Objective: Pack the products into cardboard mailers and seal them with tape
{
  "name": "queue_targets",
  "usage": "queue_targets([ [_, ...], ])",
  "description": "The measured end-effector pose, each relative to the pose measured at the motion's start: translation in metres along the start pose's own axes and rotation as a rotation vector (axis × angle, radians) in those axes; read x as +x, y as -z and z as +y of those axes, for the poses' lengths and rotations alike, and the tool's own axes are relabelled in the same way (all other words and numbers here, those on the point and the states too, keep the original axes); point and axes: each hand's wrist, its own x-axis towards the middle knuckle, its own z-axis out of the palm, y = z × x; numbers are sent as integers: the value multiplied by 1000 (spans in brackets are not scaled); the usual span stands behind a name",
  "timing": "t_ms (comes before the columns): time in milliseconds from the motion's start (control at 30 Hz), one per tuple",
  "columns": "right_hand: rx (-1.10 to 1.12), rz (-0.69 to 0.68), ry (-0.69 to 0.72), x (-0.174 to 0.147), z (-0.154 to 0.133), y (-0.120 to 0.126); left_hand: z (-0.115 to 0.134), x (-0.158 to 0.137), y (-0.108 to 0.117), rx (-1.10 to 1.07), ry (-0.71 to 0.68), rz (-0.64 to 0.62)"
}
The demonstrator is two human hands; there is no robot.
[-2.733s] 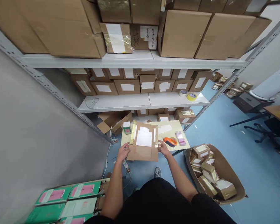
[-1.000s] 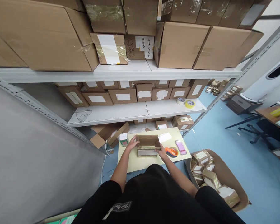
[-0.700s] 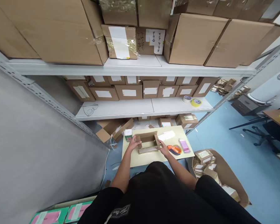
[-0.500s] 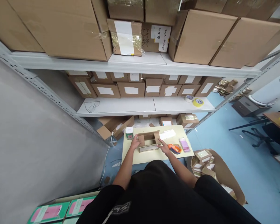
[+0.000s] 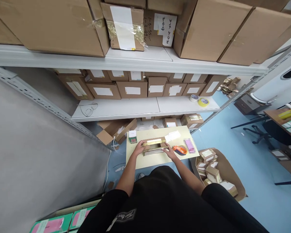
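Note:
A small cardboard box point(image 5: 153, 152) stands on the pale yellow tabletop point(image 5: 138, 163), its top partly open. My left hand point(image 5: 139, 149) grips its left end, fingers curled over the edge. At the right end my right hand point(image 5: 169, 151) closes on the side wall. The long far flap, with shiny tape and a white label, leans inward over the opening. Close to my right hand lies an orange and dark tape dispenser point(image 5: 179, 149). A white paper sheet point(image 5: 172, 136) rests behind the box, and a green and white small box point(image 5: 132, 137) stands beyond my left hand.
A blurred purple item point(image 5: 189, 145) lies on the table's right side. Below it, a large carton point(image 5: 232, 171) on the floor holds several taped parcels. Shelving point(image 5: 126, 108) with boxes and two tape rolls point(image 5: 199, 100) rises ahead. An open carton point(image 5: 105, 136) sits left of the table.
The box's far flap has folded inward and now shows its label and tape. Both hands stay at the box's ends. The camera view has shifted slightly.

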Motion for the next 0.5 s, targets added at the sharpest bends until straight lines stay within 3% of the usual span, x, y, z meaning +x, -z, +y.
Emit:
queue_targets([
  [200,-1,57,4,0,-4,-5,-8,-11,2,-67,164,-30],
  [500,111,177,-206,10,-9,-5,-8,-16,5,-162,113,-151],
])
